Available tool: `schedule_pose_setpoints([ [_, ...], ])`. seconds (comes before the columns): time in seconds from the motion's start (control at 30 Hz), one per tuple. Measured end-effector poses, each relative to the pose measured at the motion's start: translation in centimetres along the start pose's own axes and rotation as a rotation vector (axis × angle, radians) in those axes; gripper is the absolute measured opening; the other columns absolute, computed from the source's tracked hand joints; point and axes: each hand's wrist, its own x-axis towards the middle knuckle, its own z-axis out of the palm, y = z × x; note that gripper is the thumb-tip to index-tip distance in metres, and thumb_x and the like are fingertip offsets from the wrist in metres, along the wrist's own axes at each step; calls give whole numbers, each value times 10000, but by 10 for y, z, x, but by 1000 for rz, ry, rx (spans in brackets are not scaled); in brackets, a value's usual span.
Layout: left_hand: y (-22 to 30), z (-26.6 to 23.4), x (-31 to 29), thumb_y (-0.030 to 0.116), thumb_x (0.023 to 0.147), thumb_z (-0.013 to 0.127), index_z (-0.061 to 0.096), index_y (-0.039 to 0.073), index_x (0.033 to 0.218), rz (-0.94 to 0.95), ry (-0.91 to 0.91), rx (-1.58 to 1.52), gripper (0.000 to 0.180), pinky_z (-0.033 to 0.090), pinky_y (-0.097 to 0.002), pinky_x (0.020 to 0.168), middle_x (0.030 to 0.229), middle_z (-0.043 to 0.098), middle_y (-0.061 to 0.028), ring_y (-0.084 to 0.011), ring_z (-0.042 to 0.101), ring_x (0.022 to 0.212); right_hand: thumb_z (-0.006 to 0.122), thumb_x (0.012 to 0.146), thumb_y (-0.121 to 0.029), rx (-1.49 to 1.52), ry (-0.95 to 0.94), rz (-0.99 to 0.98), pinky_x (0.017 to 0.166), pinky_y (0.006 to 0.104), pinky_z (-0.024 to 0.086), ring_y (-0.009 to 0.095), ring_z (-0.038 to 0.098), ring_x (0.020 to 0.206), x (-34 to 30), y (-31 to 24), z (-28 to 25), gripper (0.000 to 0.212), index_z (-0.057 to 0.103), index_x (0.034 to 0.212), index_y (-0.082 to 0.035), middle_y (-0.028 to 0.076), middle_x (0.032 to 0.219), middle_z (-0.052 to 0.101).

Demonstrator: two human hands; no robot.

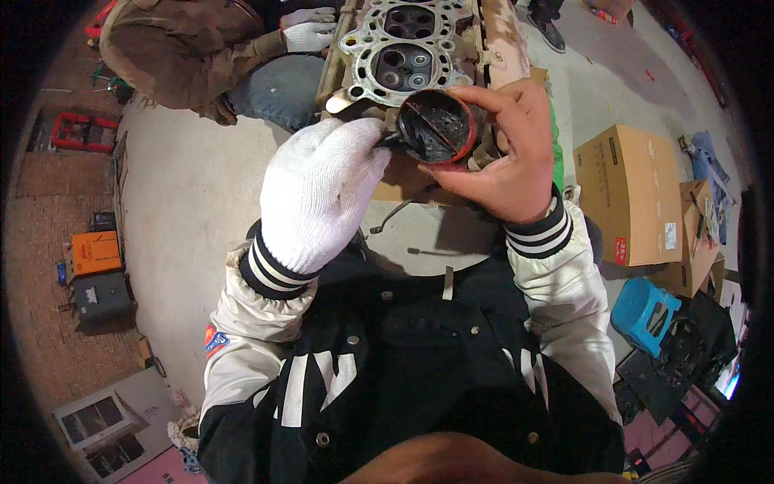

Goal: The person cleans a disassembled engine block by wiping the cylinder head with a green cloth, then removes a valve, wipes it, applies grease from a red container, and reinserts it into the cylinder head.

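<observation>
My bare right hand (516, 153) grips a round, red-rimmed cup (466, 145) by its side, thumb below and fingers above. The inside of the cup is black and glossy, and a thin bar runs across its mouth. In a white knit glove, my left hand (318, 189) is closed at the cup's left edge. A short dark piece (390, 140) shows between its fingertips; the rest of it is hidden. Just beyond the cup lies a metal engine cylinder head (367, 74) with round valves in its blackened chambers.
At the upper left another person in a brown jacket (181, 52) rests a white-gloved hand (309, 32) near the engine. A cardboard box (629, 194) and a blue plastic stool (643, 310) stand at the right. Orange (95, 252) and red (85, 131) cases lie at the left.
</observation>
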Motion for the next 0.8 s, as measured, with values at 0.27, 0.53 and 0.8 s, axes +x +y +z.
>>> schedule_pose_setpoints([
  [0.27,6,10,-11,185,985,655,649,12,1130,-186,46,-179,225,552,-406,788,953,706,-177,-356,708,900,963,556,-175,10,19,-6,800,308,463,218,544,903,-6,1,1,670,737,1181,-90,60,1003,557],
  [0.53,11,7,-9,211,1027,594,634,-13,1131,-531,-84,-565,251,497,-294,668,785,629,-89,-155,627,701,960,553,-179,21,36,-2,804,310,466,220,551,905,-3,0,2,673,736,1181,-89,64,1002,564],
  [0.8,10,10,-10,148,1066,536,616,-15,1157,-475,-35,-756,203,468,-250,683,806,603,-31,-86,563,726,964,568,-180,1,49,-44,797,315,471,221,557,899,-2,2,-1,677,726,1196,-94,63,997,573],
])
